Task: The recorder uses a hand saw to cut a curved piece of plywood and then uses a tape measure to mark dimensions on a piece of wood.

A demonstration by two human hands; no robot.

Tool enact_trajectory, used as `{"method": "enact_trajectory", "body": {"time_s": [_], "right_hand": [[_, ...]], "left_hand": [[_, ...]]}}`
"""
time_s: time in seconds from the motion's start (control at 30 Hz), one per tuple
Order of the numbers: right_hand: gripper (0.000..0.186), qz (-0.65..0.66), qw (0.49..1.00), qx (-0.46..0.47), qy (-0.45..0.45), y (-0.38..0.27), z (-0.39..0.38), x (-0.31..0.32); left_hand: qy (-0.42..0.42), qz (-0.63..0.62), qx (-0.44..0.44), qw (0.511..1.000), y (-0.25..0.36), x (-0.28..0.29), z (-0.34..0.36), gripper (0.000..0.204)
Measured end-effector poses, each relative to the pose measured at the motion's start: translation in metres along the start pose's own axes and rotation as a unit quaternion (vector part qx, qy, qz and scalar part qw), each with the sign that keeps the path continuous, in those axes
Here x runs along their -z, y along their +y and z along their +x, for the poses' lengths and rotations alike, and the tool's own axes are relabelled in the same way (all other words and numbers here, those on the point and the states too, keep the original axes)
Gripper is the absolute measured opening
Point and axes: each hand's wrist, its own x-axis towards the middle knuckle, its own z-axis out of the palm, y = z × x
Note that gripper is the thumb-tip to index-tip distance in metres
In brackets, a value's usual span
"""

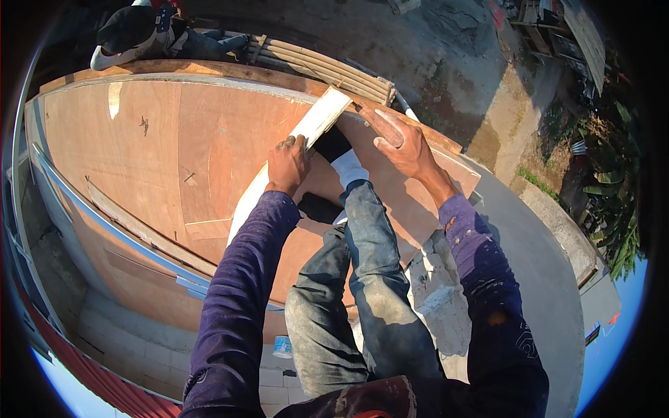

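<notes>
A pale, straight plank [323,117] runs slantwise across a plywood surface [244,118], its far end reaching the brown timber edge. My left hand [289,166] is closed around this plank near its middle, fingers over the top. Just right of the plank's far end, my right hand [408,150] grips a brown wooden handle [380,127]; what tool it belongs to I cannot make out. My feet in dark footwear stand on the plywood, partly hidden beside the plank and under my legs.
A brown timber [188,67] borders the far edge, with bamboo poles [320,70] beyond. Another person [139,35] is at the far left. A narrow wood strip [150,226] lies on the left. A blue-and-white container [282,346] stands below. Curved concrete [536,279] lies right.
</notes>
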Motion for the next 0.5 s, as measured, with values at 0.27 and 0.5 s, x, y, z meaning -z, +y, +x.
{"method": "enact_trajectory", "body": {"time_s": [0.27, 0.5], "right_hand": [[0.063, 0.034, 0.999, 0.016, 0.004, -0.020, -0.040, 0.018], [0.065, -0.011, 0.999, 0.026, 0.025, -0.023, -0.051, 0.017]], "left_hand": [[-0.004, -0.010, 0.008, 1.000, 0.004, 0.002, -0.009, 0.013], [-0.017, -0.018, 0.003, 1.000, 0.003, -0.003, -0.007, 0.013]]}}
